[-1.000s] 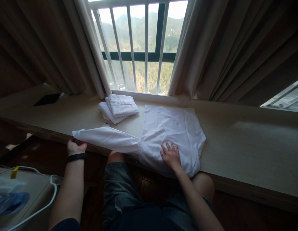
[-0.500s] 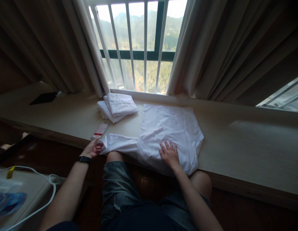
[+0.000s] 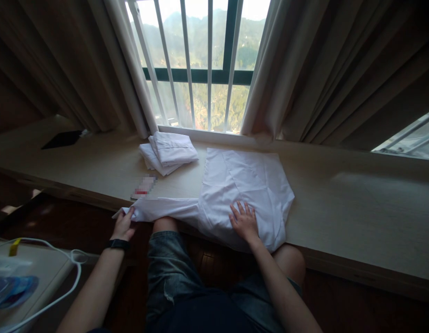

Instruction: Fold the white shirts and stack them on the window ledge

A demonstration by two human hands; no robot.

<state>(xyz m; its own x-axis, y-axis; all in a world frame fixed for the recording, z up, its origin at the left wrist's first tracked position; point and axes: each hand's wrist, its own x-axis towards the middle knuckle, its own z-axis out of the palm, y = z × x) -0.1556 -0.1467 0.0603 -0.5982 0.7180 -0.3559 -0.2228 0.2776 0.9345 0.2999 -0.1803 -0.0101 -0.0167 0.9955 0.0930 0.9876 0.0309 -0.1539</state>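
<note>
White cotton is pinched in the left hand (image 3: 123,225), whose fingers close on the cuff end of a sleeve (image 3: 166,209) at the front edge of the wooden ledge (image 3: 339,203). The right hand (image 3: 244,222) lies flat with fingers spread, pressing on the body of the white shirt (image 3: 247,185), which is spread on the ledge below the barred window (image 3: 200,60). A black wristband (image 3: 118,244) circles the left wrist. Just beyond the sleeve sits a small blurred card (image 3: 144,186); farther back, near the window, rests a stack of folded white cloths (image 3: 168,151). Beige curtains (image 3: 321,69) hang on both sides.
</note>
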